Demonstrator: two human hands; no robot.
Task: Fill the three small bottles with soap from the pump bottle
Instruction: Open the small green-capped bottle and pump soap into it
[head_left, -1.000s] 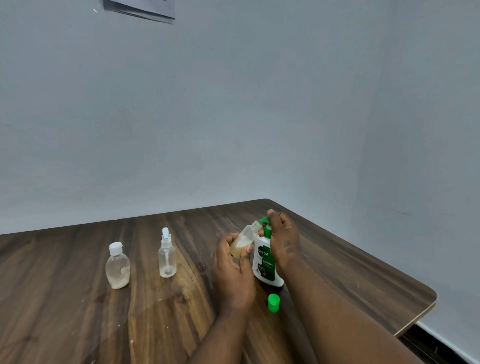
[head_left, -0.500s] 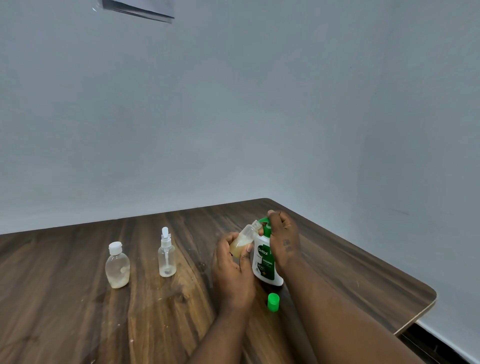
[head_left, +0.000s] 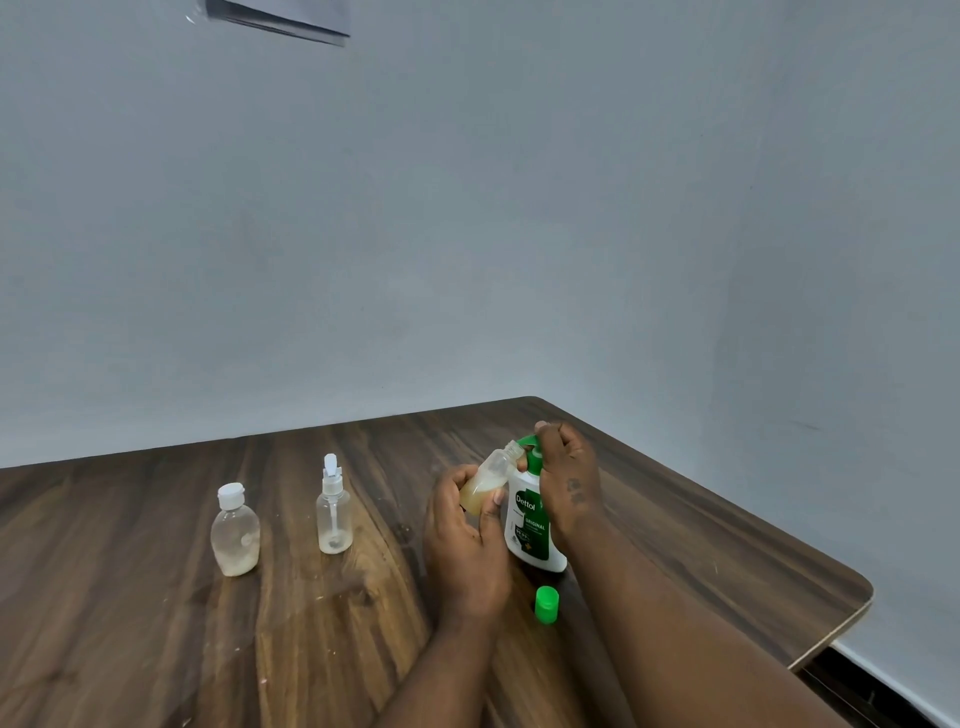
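Observation:
My left hand grips a small clear bottle, tilted so its open mouth sits under the green pump nozzle; yellowish soap fills its lower part. The white and green pump bottle stands on the table, and my right hand wraps its top with fingers on the pump head. A loose green cap lies just in front of the pump bottle. Two more small bottles stand to the left: a spray-top bottle and a flip-cap bottle, both capped with only a trace of liquid at the bottom.
The dark wooden table ends in a rounded corner at the right, with a drop to the floor beyond. A plain grey wall runs behind the table's far edge.
The pump head and my right hand have risen slightly. The small bottle stays at the nozzle. Everything else is still.

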